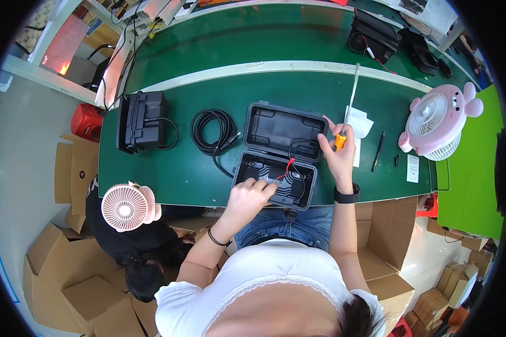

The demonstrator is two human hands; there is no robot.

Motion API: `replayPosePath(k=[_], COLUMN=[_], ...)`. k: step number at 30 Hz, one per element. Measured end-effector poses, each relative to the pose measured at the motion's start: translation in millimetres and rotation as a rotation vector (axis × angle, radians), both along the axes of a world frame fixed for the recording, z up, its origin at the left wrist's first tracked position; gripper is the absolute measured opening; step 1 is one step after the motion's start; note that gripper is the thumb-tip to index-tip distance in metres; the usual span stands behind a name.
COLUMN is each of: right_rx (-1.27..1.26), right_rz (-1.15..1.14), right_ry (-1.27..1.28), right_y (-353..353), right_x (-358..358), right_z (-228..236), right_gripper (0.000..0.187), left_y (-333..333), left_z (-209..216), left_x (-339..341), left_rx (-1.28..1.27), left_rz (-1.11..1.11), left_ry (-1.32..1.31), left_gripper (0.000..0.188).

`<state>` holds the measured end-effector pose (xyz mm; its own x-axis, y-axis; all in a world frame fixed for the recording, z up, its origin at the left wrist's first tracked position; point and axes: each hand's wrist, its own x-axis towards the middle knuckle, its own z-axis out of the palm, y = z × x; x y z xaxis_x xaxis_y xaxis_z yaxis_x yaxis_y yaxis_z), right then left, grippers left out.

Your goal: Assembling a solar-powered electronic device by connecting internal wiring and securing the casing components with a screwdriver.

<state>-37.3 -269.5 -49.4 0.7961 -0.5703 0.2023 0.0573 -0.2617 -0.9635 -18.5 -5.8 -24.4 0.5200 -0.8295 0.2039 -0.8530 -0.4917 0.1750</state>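
A dark grey plastic case [275,121] lies open at the table's near edge, its lid tipped away from me. Inside its lower half are a red wire [290,164] and thin black cable. My left hand [249,195] reaches over the case's left wall with fingers curled in beside the wire; what they pinch, if anything, is hidden. To the right of the case, my right hand [341,154] grips a screwdriver [340,140] by its yellow handle, its long shaft pointing away from me. A coiled black cable [212,132] with a plug lies left of the case.
A second dark case [146,121] stands at the left. On the right are white papers [358,123], a black pen [378,151] and a pink fan [436,121]. Another fan [126,208] sits by the near left edge. Below, a person [143,253] bends among cardboard boxes [90,292].
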Motion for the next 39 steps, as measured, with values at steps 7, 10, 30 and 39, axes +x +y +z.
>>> replayPosePath(k=[7, 10, 30, 39], right_rx=[0.166, 0.063, -0.196, -0.237], right_rz=[0.072, -0.038, -0.169, -0.221], right_ry=[-0.229, -0.186, -0.109, -0.124], right_y=[27.9, 34.4, 54.4, 58.0], right_x=[-10.9, -10.6, -4.9, -11.5], right_z=[42.9, 42.4, 32.7, 28.1], right_gripper=[0.036, 0.036, 0.033, 0.032], left_y=[-27.3, -43.1, 11.9, 11.3], left_z=[20.6, 32.9, 14.5, 15.8], left_x=[17.5, 26.5, 49.2, 59.6], left_rx=[0.072, 0.102, -0.411, -0.314], left_rz=[0.112, 0.174, 0.093, 0.112], left_ry=[0.111, 0.168, -0.005, -0.002], left_gripper=[0.043, 0.059, 0.053, 0.055])
